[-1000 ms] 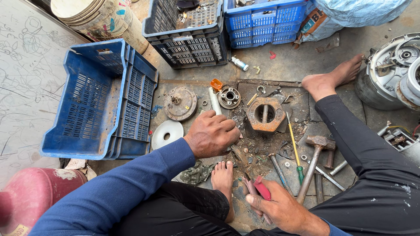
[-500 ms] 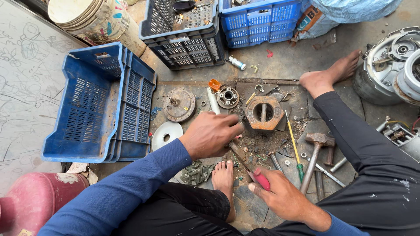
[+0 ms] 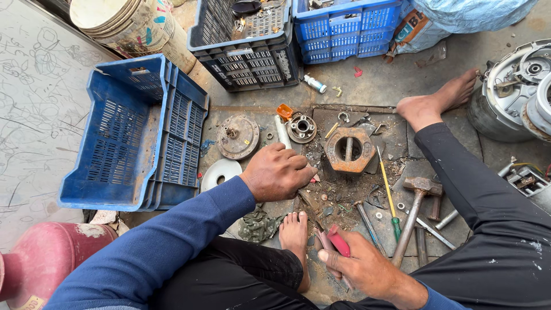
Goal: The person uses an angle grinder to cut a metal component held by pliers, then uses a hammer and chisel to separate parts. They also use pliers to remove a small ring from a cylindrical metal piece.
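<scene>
Blue slotted crate (image 3: 132, 132); rust-brown hexagonal block (image 3: 348, 150); red-handled pliers (image 3: 337, 241); yellow-green screwdriver (image 3: 388, 194); pink cylinder (image 3: 46, 258); navy sleeve (image 3: 166, 241).

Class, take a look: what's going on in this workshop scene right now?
A person sits barefoot on the floor among metal parts. The left hand presses down on a small part beside a rusty hexagonal block. The right hand grips red-handled pliers. A hammer and a blue crate lie nearby.
</scene>
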